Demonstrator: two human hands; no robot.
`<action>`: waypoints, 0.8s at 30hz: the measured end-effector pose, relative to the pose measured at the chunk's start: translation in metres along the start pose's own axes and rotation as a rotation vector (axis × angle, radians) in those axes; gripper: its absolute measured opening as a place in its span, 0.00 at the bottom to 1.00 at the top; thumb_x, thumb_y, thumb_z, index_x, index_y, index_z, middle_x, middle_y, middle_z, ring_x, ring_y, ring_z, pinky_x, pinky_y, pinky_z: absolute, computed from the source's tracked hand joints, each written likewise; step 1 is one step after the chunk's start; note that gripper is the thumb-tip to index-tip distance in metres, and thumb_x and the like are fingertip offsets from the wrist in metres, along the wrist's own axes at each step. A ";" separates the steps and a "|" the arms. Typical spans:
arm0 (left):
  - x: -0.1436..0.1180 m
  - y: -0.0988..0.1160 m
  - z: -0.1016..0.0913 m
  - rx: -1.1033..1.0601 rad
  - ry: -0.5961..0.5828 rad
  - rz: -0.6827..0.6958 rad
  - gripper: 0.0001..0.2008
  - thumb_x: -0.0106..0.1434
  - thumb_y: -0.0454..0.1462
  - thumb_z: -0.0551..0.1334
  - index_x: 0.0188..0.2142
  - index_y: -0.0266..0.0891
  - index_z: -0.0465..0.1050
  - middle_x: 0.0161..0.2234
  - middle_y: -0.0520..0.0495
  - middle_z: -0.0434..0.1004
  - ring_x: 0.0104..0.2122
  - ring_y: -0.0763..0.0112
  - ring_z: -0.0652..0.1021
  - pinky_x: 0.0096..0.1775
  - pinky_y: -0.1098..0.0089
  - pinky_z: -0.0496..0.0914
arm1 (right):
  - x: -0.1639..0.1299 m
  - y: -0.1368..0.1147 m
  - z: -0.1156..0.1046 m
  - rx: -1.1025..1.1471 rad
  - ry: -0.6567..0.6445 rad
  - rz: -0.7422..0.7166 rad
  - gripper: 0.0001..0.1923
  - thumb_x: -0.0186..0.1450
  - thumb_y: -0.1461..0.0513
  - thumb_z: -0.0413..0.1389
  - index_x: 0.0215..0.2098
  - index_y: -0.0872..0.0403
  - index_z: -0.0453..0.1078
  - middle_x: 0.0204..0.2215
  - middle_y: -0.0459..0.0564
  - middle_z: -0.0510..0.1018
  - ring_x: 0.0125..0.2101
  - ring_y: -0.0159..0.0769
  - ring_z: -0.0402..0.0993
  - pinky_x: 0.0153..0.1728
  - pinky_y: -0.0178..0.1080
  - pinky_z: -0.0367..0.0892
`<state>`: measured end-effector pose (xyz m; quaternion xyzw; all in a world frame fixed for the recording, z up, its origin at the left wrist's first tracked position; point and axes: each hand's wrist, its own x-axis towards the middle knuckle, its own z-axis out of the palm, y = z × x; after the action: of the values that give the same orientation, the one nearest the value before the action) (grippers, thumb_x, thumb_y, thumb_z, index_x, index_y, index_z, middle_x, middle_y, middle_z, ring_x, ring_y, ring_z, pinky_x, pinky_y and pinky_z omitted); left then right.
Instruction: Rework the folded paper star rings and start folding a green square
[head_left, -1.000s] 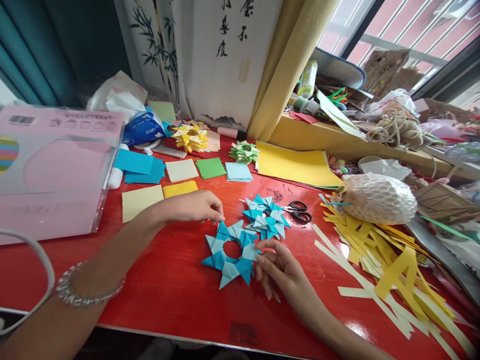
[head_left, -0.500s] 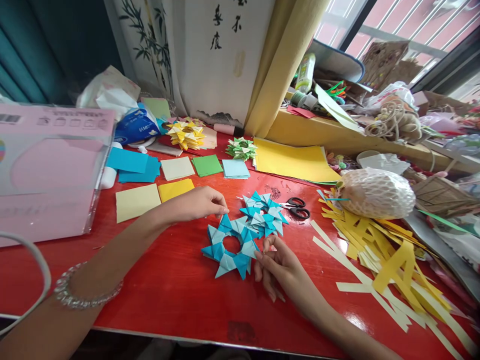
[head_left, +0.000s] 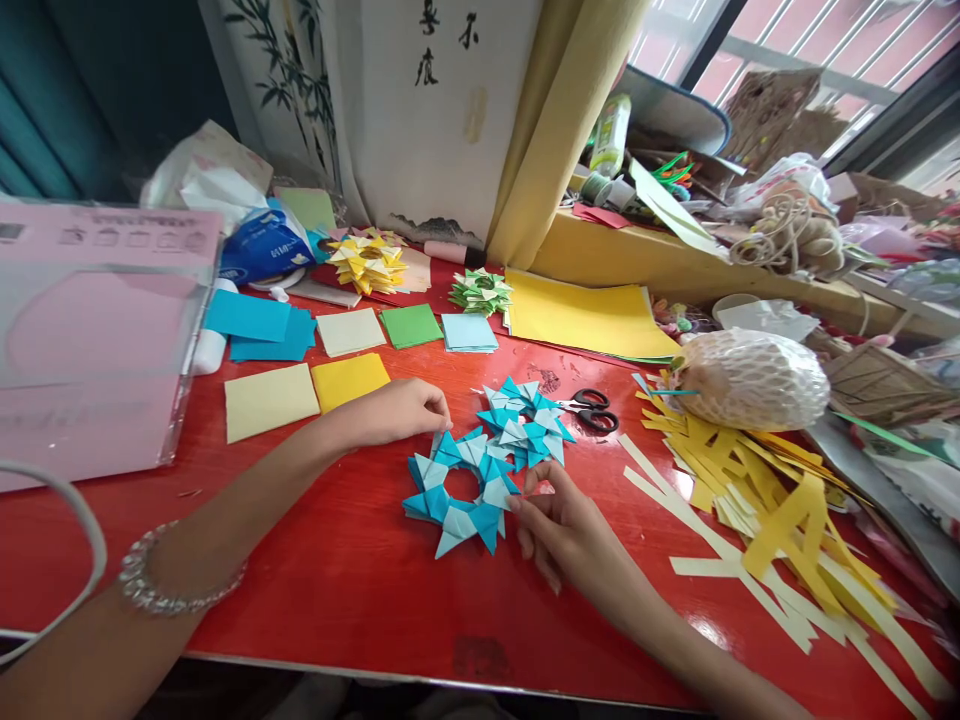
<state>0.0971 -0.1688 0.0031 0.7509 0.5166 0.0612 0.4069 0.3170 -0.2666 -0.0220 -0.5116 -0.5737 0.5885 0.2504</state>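
Note:
A folded-paper star ring (head_left: 457, 522) in blue and pale blue lies on the red table, with a round hole in its middle. My left hand (head_left: 409, 411) pinches one of its points at the upper left. At its right side, my right hand (head_left: 559, 520) grips another point between thumb and forefinger, the other fingers curled below. Just behind it and partly overlapped sits a second blue paper star ring (head_left: 551, 440). Black-handled scissors (head_left: 596, 412) lie to its right, their blades partly hidden by that ring.
Paper stacks, including a green one (head_left: 411, 326), line the back, near a yellow paper ring (head_left: 367, 263) and a green paper ring (head_left: 480, 291). Yellow paper strips (head_left: 720, 480) spread at right beside a net-wrapped object (head_left: 754, 380). A pink package (head_left: 97, 350) stands at left.
The front ring has turned slightly counter-clockwise between my hands. Both hands keep hold of its points. The whole view has shifted a little.

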 end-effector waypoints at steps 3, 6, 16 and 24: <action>-0.003 0.001 -0.004 -0.002 0.018 0.000 0.14 0.54 0.44 0.55 0.32 0.37 0.71 0.33 0.50 0.74 0.34 0.68 0.72 0.32 0.74 0.62 | -0.002 -0.006 -0.002 -0.306 0.143 -0.062 0.10 0.64 0.53 0.46 0.34 0.50 0.51 0.15 0.37 0.62 0.11 0.26 0.54 0.12 0.29 0.50; -0.005 0.000 -0.007 0.002 -0.001 0.010 0.14 0.55 0.45 0.54 0.32 0.38 0.71 0.32 0.50 0.74 0.32 0.69 0.72 0.31 0.74 0.62 | -0.002 -0.009 -0.007 -0.496 0.192 -0.113 0.10 0.63 0.54 0.48 0.35 0.50 0.53 0.15 0.38 0.61 0.14 0.28 0.55 0.15 0.31 0.49; -0.006 0.000 -0.006 0.003 -0.111 -0.001 0.17 0.56 0.49 0.54 0.28 0.37 0.69 0.28 0.49 0.74 0.20 0.76 0.66 0.22 0.76 0.59 | 0.000 -0.010 -0.009 -0.390 0.059 -0.031 0.06 0.64 0.57 0.47 0.37 0.49 0.54 0.20 0.38 0.65 0.12 0.26 0.58 0.16 0.32 0.54; -0.006 0.001 -0.005 0.009 -0.114 -0.036 0.16 0.56 0.48 0.54 0.29 0.38 0.68 0.21 0.51 0.69 0.18 0.76 0.67 0.18 0.77 0.58 | 0.000 -0.008 -0.008 -0.308 0.059 -0.114 0.05 0.65 0.59 0.46 0.40 0.50 0.55 0.22 0.38 0.64 0.12 0.23 0.58 0.18 0.31 0.56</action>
<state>0.0928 -0.1714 0.0091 0.7454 0.5063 0.0088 0.4336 0.3222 -0.2617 -0.0125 -0.5276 -0.6777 0.4632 0.2186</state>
